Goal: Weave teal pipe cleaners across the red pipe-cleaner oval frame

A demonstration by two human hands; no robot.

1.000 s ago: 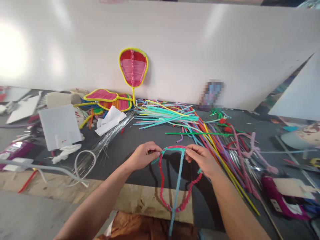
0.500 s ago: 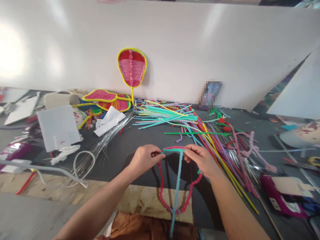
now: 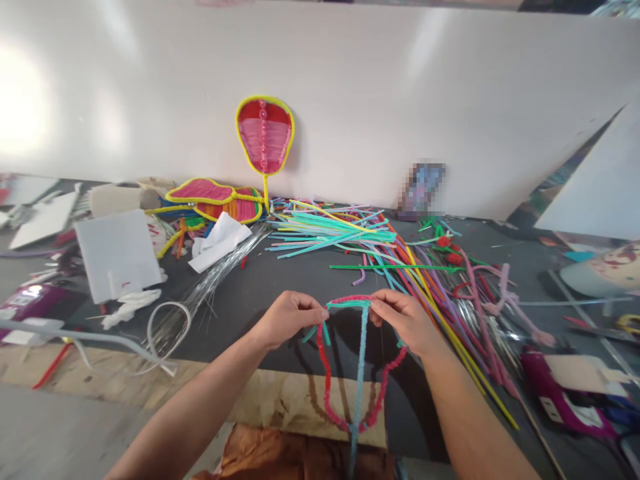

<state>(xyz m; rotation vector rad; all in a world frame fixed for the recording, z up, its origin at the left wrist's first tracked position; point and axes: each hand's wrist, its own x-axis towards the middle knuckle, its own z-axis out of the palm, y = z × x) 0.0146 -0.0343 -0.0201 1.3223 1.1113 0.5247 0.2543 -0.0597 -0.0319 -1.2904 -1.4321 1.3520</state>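
Note:
Between my hands hangs a hoop of red pipe cleaner (image 3: 327, 377) with a light blue pipe cleaner stem (image 3: 359, 373) running down its middle and past its lower edge. A teal pipe cleaner (image 3: 349, 305) lies along the top of the hoop, just under the red. My left hand (image 3: 290, 317) pinches the upper left corner, and short teal ends stick out below its fingers. At the upper right, my right hand (image 3: 400, 319) pinches the rim beside the stem's top. Its fingertips partly hide the join.
Loose teal pipe cleaners (image 3: 340, 230) lie beyond my hands. A yellow-edged fan shape (image 3: 265, 137) stands against the white board (image 3: 350, 87). Thin wires (image 3: 220, 267) and a white sheet (image 3: 115, 257) are at left; a purple glue gun (image 3: 560, 393) is at right.
My left fingers have shifted slightly, and teal ends now show below them. The hoop's lower part and the stem have swung a little to the right.

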